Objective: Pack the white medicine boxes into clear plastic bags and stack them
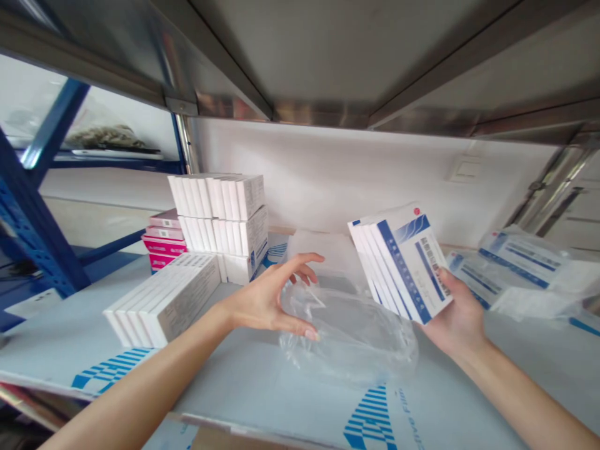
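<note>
My right hand [462, 319] holds a stack of several white-and-blue boxes [403, 265] upright, gripping them from below. My left hand [265, 300] is spread wide, its fingers apart, with the fingertips at the edge of a clear plastic bag [349, 334]. The bag lies crumpled on the shelf between my hands, and I cannot tell if my thumb grips it. Behind my left hand, a white box stack [164, 300] lies on its side on the shelf.
Stacked white boxes [218, 225] and pink boxes [164, 237] stand at the back left. Bagged white-and-blue packets [513, 265] lie at the right. A steel shelf [328, 62] runs close overhead, and a blue rack upright [35, 219] stands at the left.
</note>
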A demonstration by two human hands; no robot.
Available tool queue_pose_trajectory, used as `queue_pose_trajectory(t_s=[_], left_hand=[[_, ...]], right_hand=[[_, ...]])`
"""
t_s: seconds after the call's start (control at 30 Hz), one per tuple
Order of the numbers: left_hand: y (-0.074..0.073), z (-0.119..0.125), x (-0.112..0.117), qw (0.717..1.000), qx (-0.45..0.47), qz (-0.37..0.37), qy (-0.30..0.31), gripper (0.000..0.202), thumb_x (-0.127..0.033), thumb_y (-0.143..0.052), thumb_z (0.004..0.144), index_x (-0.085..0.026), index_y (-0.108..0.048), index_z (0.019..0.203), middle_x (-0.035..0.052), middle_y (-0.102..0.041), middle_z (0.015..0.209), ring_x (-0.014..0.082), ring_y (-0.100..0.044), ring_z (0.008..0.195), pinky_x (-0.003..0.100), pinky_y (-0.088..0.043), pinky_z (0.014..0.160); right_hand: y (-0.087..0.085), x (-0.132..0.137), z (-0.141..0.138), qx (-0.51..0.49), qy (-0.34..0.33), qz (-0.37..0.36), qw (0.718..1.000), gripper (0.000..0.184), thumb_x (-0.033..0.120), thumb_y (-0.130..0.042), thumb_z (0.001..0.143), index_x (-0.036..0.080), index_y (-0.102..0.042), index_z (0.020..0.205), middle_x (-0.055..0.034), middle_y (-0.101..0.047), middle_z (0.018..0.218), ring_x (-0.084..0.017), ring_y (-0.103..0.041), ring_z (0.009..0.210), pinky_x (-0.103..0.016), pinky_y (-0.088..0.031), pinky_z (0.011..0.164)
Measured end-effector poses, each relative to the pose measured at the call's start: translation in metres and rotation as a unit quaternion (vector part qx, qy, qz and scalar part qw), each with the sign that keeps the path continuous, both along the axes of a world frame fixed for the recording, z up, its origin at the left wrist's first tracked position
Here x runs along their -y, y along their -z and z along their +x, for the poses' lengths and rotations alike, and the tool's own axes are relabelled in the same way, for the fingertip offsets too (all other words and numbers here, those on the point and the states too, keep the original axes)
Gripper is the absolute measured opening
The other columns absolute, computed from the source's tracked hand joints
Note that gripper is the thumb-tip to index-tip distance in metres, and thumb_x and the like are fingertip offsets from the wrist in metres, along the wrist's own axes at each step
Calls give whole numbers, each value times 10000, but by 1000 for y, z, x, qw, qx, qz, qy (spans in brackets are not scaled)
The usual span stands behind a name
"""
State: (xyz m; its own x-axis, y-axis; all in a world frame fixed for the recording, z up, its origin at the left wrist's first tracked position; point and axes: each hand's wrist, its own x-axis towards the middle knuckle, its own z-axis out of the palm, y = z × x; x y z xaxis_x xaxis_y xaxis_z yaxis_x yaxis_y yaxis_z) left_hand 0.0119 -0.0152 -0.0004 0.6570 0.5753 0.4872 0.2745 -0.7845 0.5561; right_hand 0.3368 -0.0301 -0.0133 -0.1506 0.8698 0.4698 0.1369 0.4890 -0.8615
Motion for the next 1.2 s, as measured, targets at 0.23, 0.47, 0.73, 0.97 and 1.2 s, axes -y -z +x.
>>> queue_pose_trajectory(t_s=[0.23,0.47,0.73,0.97,1.2], left_hand=[[-5,6,11,982,73,154,-86,300,-389,-485,923,-173,-631,1072,88,-685,942,198,-634,834,371,-539,787],[-27,-32,48,891,214,246,-317,184,-271,-437,962,-208,-594,1036,61,-674,985,203,-616,909,364,-508,834],[7,-120,86,823,26,172,-541,555,-424,-628,849,-239,-491,1354,139,-557,1309,400,-465,1265,619,-410,1021],[48,-149,82,866,145,78,-473,1309,-491,-841,674,-299,93,1571,210,-369,1532,410,-453,1362,625,-413,1056],[43,-147,92,882,197,69,-422,1016,-541,-809,702,-219,-260,1495,211,-449,1476,420,-393,1406,638,-357,1109]], right_hand=[[-44,9,-24,-84,-43,-104,990,448,479,-379,958,307,-591,1313,-83,-721,1206,-341,-665,1149,-507,-608,856],[-78,29,-79,-32,-191,-113,974,556,481,-354,932,273,-512,1423,-93,-745,1139,-336,-693,1095,-484,-630,780],[-120,33,-180,126,-235,-93,959,561,493,-460,951,348,-420,1492,-31,-632,1378,-291,-648,1181,-391,-617,773],[-124,31,-285,383,-92,59,917,359,469,-558,900,331,-695,1202,-71,-735,1155,-352,-674,1068,-498,-562,859],[-110,47,-351,457,-17,46,888,831,793,-572,754,234,-565,1369,-225,-423,1503,-465,-592,1186,-626,-497,923]])
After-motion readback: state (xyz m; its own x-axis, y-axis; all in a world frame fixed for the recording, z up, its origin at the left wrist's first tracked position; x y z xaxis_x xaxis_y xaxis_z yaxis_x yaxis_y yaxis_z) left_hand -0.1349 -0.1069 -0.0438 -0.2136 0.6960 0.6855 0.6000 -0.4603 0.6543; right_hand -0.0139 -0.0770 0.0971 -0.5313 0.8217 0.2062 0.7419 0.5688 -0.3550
